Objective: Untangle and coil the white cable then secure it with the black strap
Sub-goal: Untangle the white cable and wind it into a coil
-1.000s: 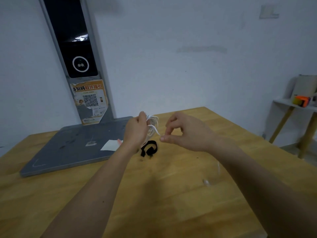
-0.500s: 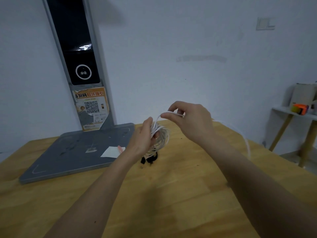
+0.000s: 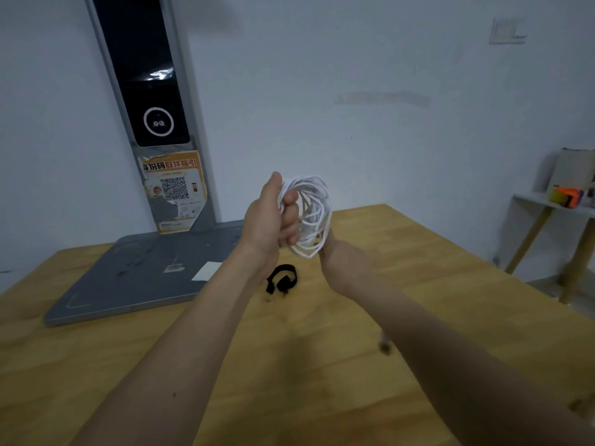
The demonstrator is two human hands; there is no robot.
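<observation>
My left hand [image 3: 267,220] is raised above the wooden table [image 3: 289,375], closed on a coil of white cable [image 3: 314,214] with several loops hanging from its fingers. My right hand [image 3: 338,262] is just below and behind the coil, touching its lower edge; the loops hide its fingers. The cable's loose end [image 3: 384,344] dangles, blurred, under my right forearm. The black strap [image 3: 283,280] lies curled on the table below my left wrist, untouched.
A grey flat base [image 3: 135,278] with a tall dark pillar [image 3: 145,91] and an orange QR sticker stands at the table's back left. A white paper slip lies on the base. A small side shelf [image 3: 553,204] with an orange item stands at the right.
My right hand swung from above the coil down to its underside, laying on another loop. The coil has grown, both hands rose a little, and the trailing cable shortened.
</observation>
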